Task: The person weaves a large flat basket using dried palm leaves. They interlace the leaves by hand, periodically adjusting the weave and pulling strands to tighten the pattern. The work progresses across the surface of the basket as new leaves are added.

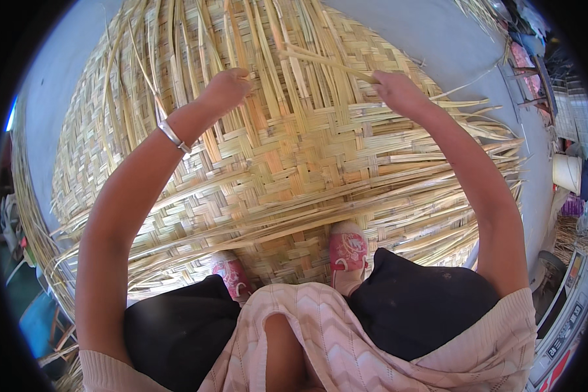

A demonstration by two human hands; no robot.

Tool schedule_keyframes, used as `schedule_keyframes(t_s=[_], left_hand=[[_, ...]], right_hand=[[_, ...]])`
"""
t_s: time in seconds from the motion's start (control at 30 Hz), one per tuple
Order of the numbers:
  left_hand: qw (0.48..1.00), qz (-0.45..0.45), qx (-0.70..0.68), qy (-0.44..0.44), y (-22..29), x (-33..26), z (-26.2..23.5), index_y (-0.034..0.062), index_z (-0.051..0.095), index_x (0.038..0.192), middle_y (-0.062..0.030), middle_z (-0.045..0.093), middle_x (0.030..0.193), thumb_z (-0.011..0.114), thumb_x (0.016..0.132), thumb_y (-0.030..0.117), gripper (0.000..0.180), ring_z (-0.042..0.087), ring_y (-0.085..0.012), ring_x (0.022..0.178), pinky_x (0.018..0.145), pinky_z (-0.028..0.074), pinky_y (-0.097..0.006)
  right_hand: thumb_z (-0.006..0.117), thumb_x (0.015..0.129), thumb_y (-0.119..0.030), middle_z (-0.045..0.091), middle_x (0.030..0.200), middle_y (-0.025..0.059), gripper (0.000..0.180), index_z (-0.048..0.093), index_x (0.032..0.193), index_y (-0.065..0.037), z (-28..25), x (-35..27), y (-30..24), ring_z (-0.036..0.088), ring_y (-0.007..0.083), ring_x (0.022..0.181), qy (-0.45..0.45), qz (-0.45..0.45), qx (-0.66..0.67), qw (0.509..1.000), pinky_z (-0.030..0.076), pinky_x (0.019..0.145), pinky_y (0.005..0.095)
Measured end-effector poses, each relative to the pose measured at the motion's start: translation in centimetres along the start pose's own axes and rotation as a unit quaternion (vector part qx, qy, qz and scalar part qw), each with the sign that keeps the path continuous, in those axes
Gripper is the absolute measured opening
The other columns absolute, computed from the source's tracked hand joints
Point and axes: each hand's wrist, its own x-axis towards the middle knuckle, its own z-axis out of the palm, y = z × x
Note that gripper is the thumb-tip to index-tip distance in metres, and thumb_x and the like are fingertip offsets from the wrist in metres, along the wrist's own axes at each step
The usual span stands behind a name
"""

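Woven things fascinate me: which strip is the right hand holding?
The pale strip running leftward from the right hand; it slants across neighbouring strips, which mostly run forward.

The upper edge cuts off the mat [287, 160], the lower edge the shirt [326, 333]. What the left hand [227, 90] holds, if anything, is hidden by its curl.

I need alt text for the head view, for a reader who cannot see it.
A person's right hand holds a pale strip over a large woven mat, while the left hand is closed above unwoven strips. Red patterned shoes stand on the mat.
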Motion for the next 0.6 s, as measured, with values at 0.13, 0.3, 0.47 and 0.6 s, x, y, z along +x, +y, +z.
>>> schedule_keyframes(t_s=[0.13, 0.3, 0.47, 0.6], left_hand=[[0.999, -0.035, 0.000, 0.013, -1.6, 1.2, 0.7, -0.0040, 0.055, 0.124, -0.0157, 0.062, 0.109, 0.057, 0.088, 0.017, 0.042, 0.061, -0.0200, 0.090, 0.076, 0.053, -0.032], [0.995, -0.092, 0.025, 0.021, -2.1, 2.4, 1.0, -0.0045, 0.059, 0.116, -0.0141, 0.065, 0.094, 0.058, 0.088, 0.015, 0.034, 0.064, -0.0193, 0.078, 0.070, 0.051, -0.030], [0.969, -0.121, -0.217, -0.009, -1.9, 2.1, 0.7, 0.0031, 0.061, 0.105, -0.0010, 0.056, 0.085, 0.060, 0.091, 0.022, 0.023, 0.056, -0.0126, 0.079, 0.073, 0.051, -0.028], [0.956, -0.082, -0.280, -0.045, -1.7, 1.5, 0.4, 0.0053, 0.059, 0.102, -0.0028, 0.062, 0.087, 0.054, 0.095, 0.033, 0.029, 0.059, -0.0136, 0.074, 0.071, 0.053, -0.029]], right_hand=[[0.051, 0.092, -0.016, 0.062, 0.079, 0.0171, 0.020, 0.056, 0.106, -0.002, 0.7, 0.3, 2.0, 0.060, 0.0303, 0.070, -0.014, 0.047, 0.124, 0.991, 0.046, 0.064, 0.0405], [0.051, 0.093, -0.012, 0.061, 0.081, 0.0121, 0.022, 0.054, 0.111, -0.001, 1.3, 1.0, 1.5, 0.059, 0.0184, 0.065, -0.059, 0.132, 0.335, 0.931, 0.046, 0.056, 0.0330], [0.049, 0.092, -0.011, 0.061, 0.082, 0.0097, 0.021, 0.054, 0.110, -0.001, 2.0, 3.9, 0.5, 0.060, 0.0173, 0.068, -0.053, 0.154, 0.332, 0.929, 0.049, 0.053, 0.0309], [0.049, 0.092, -0.012, 0.061, 0.086, 0.0103, 0.021, 0.055, 0.110, -0.002, 2.5, 5.4, 0.2, 0.061, 0.0186, 0.072, -0.039, 0.186, 0.329, 0.925, 0.054, 0.057, 0.0314]])
